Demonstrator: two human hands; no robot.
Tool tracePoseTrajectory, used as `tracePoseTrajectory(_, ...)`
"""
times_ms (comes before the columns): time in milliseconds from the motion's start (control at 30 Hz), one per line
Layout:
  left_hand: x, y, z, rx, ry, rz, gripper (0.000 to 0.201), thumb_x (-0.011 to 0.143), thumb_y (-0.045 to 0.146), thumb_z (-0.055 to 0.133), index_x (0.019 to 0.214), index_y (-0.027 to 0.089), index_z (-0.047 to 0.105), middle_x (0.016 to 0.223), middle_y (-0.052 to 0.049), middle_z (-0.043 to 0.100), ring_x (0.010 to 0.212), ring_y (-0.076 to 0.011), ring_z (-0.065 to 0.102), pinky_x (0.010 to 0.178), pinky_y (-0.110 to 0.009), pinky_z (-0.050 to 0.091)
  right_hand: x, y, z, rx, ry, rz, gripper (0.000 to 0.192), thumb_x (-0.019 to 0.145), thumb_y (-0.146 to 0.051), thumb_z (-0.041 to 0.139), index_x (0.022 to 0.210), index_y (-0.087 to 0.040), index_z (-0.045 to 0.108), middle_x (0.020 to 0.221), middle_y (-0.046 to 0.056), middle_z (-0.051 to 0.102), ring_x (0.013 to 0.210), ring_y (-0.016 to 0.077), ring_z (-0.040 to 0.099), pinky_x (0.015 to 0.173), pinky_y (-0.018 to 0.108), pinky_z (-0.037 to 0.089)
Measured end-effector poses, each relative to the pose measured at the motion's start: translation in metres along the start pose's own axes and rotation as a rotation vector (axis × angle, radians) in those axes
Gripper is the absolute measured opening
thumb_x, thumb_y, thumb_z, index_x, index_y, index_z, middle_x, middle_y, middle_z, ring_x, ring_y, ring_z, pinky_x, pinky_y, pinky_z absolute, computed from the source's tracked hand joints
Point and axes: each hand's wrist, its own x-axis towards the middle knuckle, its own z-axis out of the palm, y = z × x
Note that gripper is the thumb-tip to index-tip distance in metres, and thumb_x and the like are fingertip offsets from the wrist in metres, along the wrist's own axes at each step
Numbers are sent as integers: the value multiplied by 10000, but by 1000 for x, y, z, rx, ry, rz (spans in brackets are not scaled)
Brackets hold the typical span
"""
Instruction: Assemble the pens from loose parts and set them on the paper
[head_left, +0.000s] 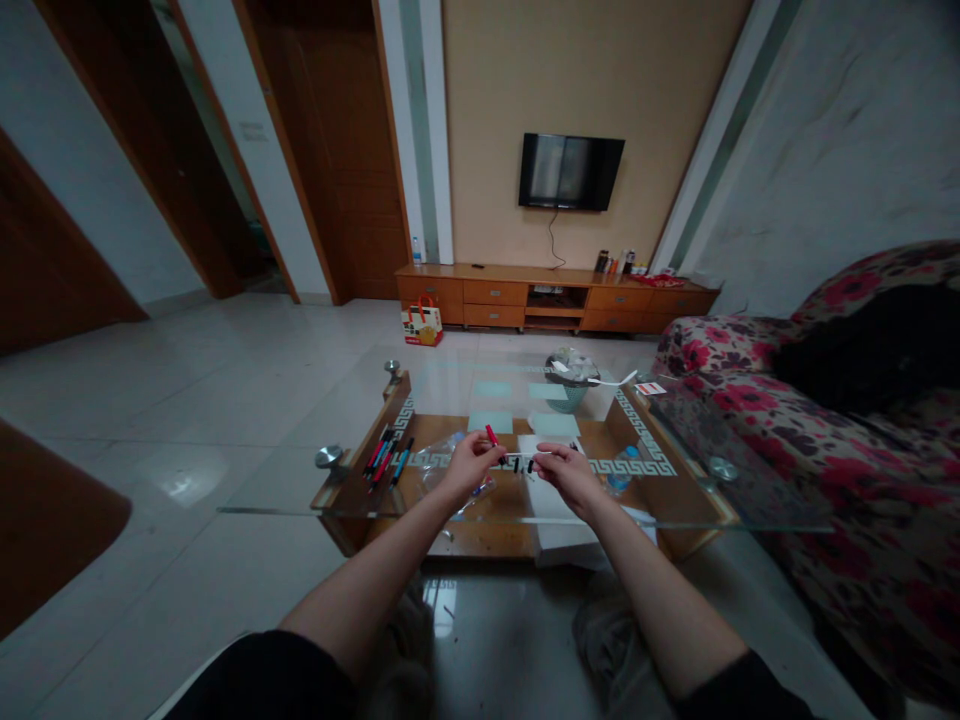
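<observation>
We hold both hands over the glass worktop (300, 495), close together near its front edge. Our left hand (469, 466) is closed around a red pen (491, 435), whose tip sticks up above the fingers. Our right hand (568, 472) pinches a thin pen part (525, 461) that runs across the gap between the two hands; it is too small to tell exactly what piece it is. The left hand's fingertips meet its other end, so both hands grip it.

To the left of the left hand, a bunch of red, blue and black pens (386, 456) lies on the worktop. A clear plastic bag (442, 470) lies under and just beside the left hand. White paper (551, 500) lies beneath the right hand. Farther back on the worktop stands a bowl (571, 378) with a white spoon (615, 380) beside it.

A flowered sofa (825, 430) stands at the right. A TV (570, 171) hangs on the far wall above a low wooden cabinet (555, 297), and a small printed bag (421, 323) sits on the floor before it.
</observation>
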Motion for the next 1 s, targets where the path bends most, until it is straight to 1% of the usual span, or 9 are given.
tracePoseTrajectory(100, -2, 2, 2, -14, -43, -22, 326, 650, 336, 789, 830, 151, 592, 706, -29, 681, 681, -163, 664, 647, -263, 527, -1, -3, 2, 80, -28, 11, 297, 663, -250, 797, 906, -165, 649, 767, 43, 693, 674, 134, 656, 594, 216, 543)
tracePoseTrajectory(233, -5, 2, 3, -8, -129, -63, 365, 668, 365, 785, 888, 148, 591, 760, -46, 683, 708, -174, 671, 623, -267, 535, 1, -3, 2, 53, -9, -58, 309, 665, -367, 795, 850, -164, 654, 742, 29, 665, 657, 129, 633, 593, 225, 532)
tracePoseTrajectory(333, -6, -2, 2, 33, -185, -84, 374, 673, 371, 779, 907, 146, 592, 774, -36, 660, 690, -158, 657, 584, -248, 522, 3, -4, 0, 56, 52, -104, 358, 644, -434, 793, 826, -163, 647, 780, 41, 668, 665, 140, 632, 593, 244, 520)
tracePoseTrajectory(433, -7, -7, 0, 116, -255, -76, 343, 686, 368, 760, 895, 142, 609, 773, -29, 639, 668, -141, 638, 556, -226, 498, 2, -8, -2, 112, 130, -150, 371, 633, -444, 794, 822, -166, 637, 848, 68, 681, 690, 155, 635, 599, 260, 513)
tracePoseTrajectory(533, -7, -12, -3, 203, -321, -45, 302, 715, 345, 722, 925, 145, 638, 744, -20, 626, 629, -130, 614, 533, -212, 469, 0, -11, -3, 144, 182, -206, 349, 654, -435, 782, 831, -171, 638, 869, 70, 681, 670, 137, 609, 586, 246, 493)
tracePoseTrajectory(600, -7, -14, -4, 250, -357, -23, 291, 723, 324, 704, 946, 143, 658, 711, -16, 618, 603, -125, 594, 526, -210, 453, -1, -13, -4, 132, 194, -238, 327, 683, -439, 760, 839, -177, 639, 886, 63, 679, 663, 122, 591, 579, 231, 477)
tracePoseTrajectory(733, -8, -13, -4, 301, -389, -3, 285, 730, 297, 684, 962, 132, 678, 678, -11, 602, 586, -115, 561, 536, -210, 436, 0, -12, -4, 90, 215, -271, 322, 709, -460, 731, 841, -182, 634, 900, 60, 675, 662, 115, 576, 572, 220, 462)
tracePoseTrajectory(867, -9, -11, -4, 287, -414, 14, 293, 738, 292, 674, 982, 130, 683, 700, -20, 614, 597, -113, 555, 557, -216, 434, 1, -12, -4, 50, 239, -273, 357, 693, -485, 729, 856, -180, 639, 886, 65, 682, 645, 119, 574, 560, 221, 458)
tracePoseTrajectory(1000, -9, -11, -4, 278, -418, 14, 296, 731, 298, 682, 978, 136, 693, 680, -16, 611, 581, -111, 540, 554, -215, 419, -1, -13, -3, -38, 241, -272, 382, 684, -505, 721, 881, -184, 658, 889, 63, 695, 622, 118, 575, 531, 215, 438)
